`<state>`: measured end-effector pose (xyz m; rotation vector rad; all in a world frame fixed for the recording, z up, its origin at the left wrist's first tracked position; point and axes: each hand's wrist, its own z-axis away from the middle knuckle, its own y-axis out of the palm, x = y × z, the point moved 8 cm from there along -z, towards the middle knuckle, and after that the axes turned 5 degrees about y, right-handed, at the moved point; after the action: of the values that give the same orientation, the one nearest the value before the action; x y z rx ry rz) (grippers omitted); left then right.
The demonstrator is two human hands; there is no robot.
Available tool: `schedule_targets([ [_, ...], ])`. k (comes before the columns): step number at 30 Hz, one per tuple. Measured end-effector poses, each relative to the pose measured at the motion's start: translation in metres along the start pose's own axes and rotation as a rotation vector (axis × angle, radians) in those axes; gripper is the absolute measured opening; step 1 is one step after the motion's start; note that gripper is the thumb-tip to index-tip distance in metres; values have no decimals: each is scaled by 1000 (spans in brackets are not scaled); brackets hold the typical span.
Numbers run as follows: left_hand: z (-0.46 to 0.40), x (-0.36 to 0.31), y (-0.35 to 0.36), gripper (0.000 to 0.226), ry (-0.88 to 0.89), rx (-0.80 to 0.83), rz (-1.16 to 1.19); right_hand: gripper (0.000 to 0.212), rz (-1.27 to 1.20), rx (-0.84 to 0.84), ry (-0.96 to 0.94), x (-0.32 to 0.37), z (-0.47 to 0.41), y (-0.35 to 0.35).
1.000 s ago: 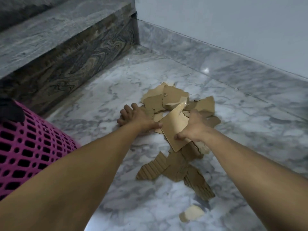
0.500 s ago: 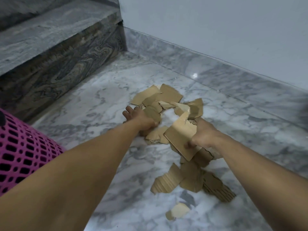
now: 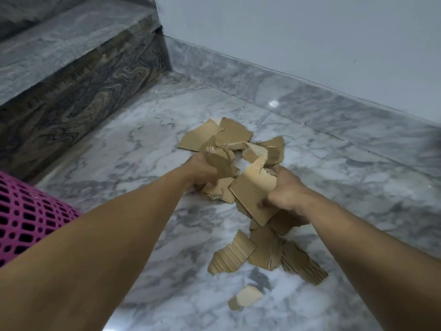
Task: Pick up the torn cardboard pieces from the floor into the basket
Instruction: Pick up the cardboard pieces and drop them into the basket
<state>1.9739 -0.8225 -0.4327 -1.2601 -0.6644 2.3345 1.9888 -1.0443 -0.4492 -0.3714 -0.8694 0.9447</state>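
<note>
Barely started: left hand (image 3: 202,172) and right hand (image 3: 285,193) clutching cardboard pieces (image 3: 253,194), plenty left on floor (image 3: 143,151), basket (image 3: 28,218) waiting.

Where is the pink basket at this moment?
In the head view, the pink basket sits at the far left edge, partly cut off, on the marble floor just below the stone step, beside the left forearm and well left of the cardboard pile.

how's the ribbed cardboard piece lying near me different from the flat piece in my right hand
The ribbed piece lies loose on the floor, untouched; the flat piece is tilted up, gripped by the right hand. The ribbed piece shows exposed corrugation; the flat piece shows a smooth face. The flat piece looks somewhat larger. Both are torn brown cardboard.
</note>
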Motion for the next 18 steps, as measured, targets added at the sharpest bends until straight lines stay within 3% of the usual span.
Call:
schedule_targets([
  [3, 15, 3, 18, 63, -8, 74, 78, 94, -107, -4, -12, -7, 3, 1],
  [7, 27, 11, 26, 72, -58, 7, 130, 87, -100, -19, -55, -8, 11, -5],
  [18, 91, -13, -67, 43, -29, -42, 95, 98, -81, -48, -199, 50, 72, -62],
])
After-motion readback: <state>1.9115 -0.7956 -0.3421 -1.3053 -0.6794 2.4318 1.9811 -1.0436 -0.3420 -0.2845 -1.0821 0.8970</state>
